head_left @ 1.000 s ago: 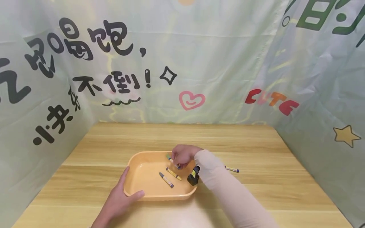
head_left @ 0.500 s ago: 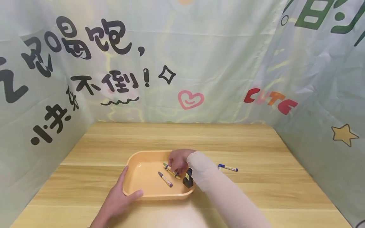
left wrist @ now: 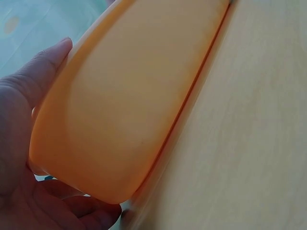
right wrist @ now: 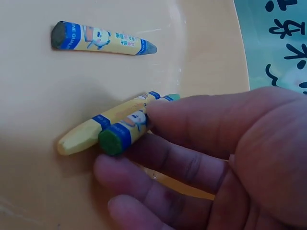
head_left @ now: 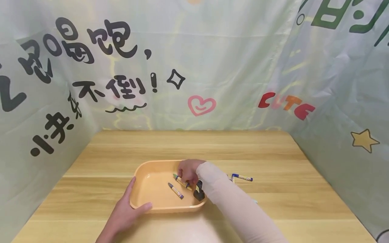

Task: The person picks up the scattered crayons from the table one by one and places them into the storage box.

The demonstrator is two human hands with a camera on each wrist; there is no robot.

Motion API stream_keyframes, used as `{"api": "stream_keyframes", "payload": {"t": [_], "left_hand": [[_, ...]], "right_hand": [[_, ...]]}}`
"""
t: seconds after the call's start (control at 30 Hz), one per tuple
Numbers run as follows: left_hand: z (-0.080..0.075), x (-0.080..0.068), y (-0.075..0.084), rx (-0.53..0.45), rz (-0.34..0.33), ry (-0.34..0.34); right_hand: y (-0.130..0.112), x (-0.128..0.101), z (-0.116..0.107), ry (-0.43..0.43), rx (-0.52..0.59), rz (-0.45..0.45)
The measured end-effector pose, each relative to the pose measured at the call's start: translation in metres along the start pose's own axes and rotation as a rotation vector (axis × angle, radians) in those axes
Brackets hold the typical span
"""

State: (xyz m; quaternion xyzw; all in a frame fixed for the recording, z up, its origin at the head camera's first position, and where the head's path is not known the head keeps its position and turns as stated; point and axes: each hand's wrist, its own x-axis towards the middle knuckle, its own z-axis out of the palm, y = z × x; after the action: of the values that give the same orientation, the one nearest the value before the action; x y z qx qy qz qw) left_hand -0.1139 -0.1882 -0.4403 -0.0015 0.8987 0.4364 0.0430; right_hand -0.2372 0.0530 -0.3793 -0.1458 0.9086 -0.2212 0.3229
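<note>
An orange plastic tray (head_left: 158, 210) rests on the table. My left hand (head_left: 126, 207) grips its near left corner, thumb over the rim and fingers round the outside, as the left wrist view also shows. Inside the tray, toward its right end, my right hand (head_left: 188, 171) pinches a green crayon (right wrist: 123, 132) between thumb and index finger. This crayon lies right alongside a yellow crayon (right wrist: 79, 136), partly overlapping it. Apart from them, a grey crayon (head_left: 176, 191) lies on the tray bottom. In the head view the right hand hides part of the pair.
On the wooden table (head_left: 273, 148), right of the tray, lies a blue-ended crayon (head_left: 243, 177), with others partly hidden behind the right sleeve (head_left: 234, 206). A pale blue tip (head_left: 255, 201) shows past that sleeve. Printed cloth walls (head_left: 194, 67) enclose the back and sides.
My right hand has come slightly left and lower, bringing the green crayon down beside the yellow one. More crayons on the table show past the sleeve. The left hand keeps its grip.
</note>
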Motion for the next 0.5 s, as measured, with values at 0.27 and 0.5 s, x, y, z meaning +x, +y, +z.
{"api": "stream_keyframes", "payload": {"t": [0.27,0.5], "left_hand": [[-0.0001,-0.0004,-0.0013,-0.019,0.011,0.006],[0.0002,-0.0011,0.0002,-0.025,0.008,0.012]], "right_hand": [[-0.0013,-0.0003,-0.0016,0.036,-0.089,0.012],[0.0003,-0.0016,-0.0059,0.042,-0.089,0.005]]}}
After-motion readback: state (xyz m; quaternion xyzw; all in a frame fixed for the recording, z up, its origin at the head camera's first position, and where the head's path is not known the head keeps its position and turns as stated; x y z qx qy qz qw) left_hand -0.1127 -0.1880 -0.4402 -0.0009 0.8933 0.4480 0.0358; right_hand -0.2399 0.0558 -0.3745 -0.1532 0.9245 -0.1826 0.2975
